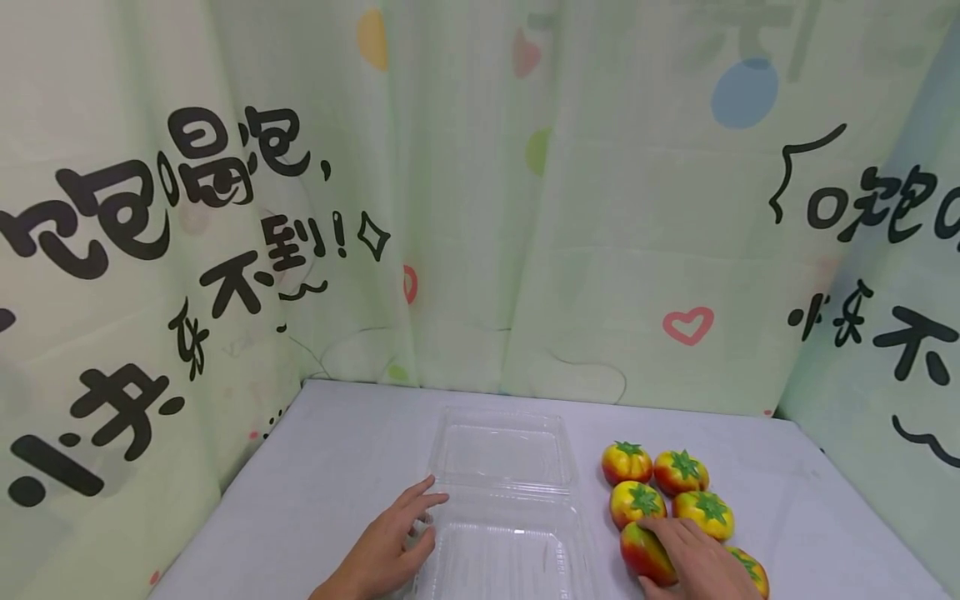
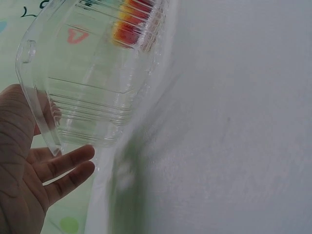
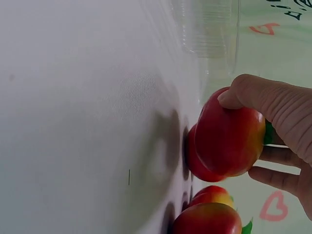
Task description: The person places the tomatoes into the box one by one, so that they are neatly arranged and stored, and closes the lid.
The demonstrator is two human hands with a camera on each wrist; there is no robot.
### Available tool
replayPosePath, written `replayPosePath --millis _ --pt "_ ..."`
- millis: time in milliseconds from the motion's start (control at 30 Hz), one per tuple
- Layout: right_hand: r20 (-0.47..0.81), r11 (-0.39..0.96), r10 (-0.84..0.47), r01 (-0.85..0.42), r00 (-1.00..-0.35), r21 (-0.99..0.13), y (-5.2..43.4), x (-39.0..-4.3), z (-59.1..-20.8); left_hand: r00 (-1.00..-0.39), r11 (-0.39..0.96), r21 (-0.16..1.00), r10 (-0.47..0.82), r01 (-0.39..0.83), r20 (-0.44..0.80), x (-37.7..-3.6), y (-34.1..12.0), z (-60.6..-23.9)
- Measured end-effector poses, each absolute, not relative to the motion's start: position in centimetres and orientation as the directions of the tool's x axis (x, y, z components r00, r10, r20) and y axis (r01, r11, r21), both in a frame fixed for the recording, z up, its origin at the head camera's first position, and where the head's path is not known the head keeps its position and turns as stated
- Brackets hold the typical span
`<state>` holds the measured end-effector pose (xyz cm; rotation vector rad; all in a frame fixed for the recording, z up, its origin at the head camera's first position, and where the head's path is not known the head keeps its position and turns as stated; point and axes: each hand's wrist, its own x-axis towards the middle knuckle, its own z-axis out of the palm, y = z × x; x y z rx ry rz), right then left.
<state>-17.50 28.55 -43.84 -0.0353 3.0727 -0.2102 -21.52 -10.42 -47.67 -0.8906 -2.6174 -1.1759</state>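
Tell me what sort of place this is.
Probably a small staged booth for tabletop work: printed pale-green curtains hang along the back and both sides of a white table, where glossy fruits, perhaps artificial, sit beside an open clear plastic container.

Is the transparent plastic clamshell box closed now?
No, the head view shows the clamshell box unfolded, its far half lying beyond its near half.

Left grip (image 1: 384,543) and right grip (image 1: 703,563) are bare, finely creased.
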Motion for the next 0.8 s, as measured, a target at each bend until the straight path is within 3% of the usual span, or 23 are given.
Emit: replayPosePath --millis 433,800 --pt "-0.022 0.985 -0.054 -0.05 -0.998 -0.164 27.1 -17.1 -41.8 -0.822 0.528 0.636 0.438 0.563 0.364 -21.5 -10.2 -47.9" --pt "0.094 0.976 -0.121 -0.135 -0.988 -0.169 25.5 -17.1 -40.6 -0.824 0.515 0.647 0.414 0.562 0.386 -21.8 -9.5 -48.4"
